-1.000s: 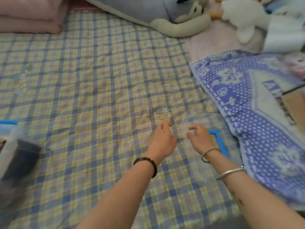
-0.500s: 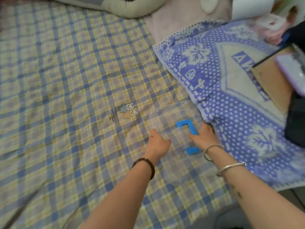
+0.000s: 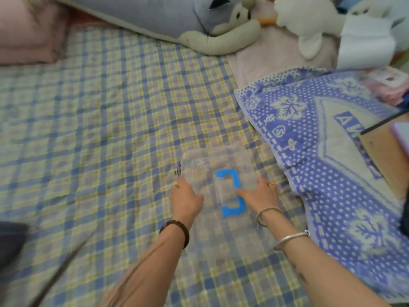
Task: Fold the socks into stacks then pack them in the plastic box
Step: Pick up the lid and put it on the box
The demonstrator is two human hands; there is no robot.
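The clear lid [image 3: 199, 165] lies flat on the checked bedsheet [image 3: 99, 129], in the middle of my view. I take it for the lid of the plastic box, but it may be a shallow box; I cannot tell. My left hand [image 3: 186, 196] holds its left edge with curled fingers. My right hand [image 3: 262, 194] holds its right side, with the thumb lying on top next to the blue handle [image 3: 233, 211].

I see no socks clearly, neither loose nor folded in stacks. So I cannot say how much folding is done. Far left of the lid, at the border of the view, there is a dark blurred thing [image 3: 11, 240]; I cannot say what it is. I judge that this moment is about the box and not about folding, and that the packing is not finished until the box is closed.

The lid is stiff, smooth and transparent, with rounded corners; the checks of the sheet show through it. The handle is a bright, opaque bracket shape. The sheet looks soft and a little wrinkled. Just right of the lid lies a thick blue towel [image 3: 309, 173] with white dots. Beyond the lid rest a grey plush toy [image 3: 177, 16] and a white one [image 3: 307, 21].
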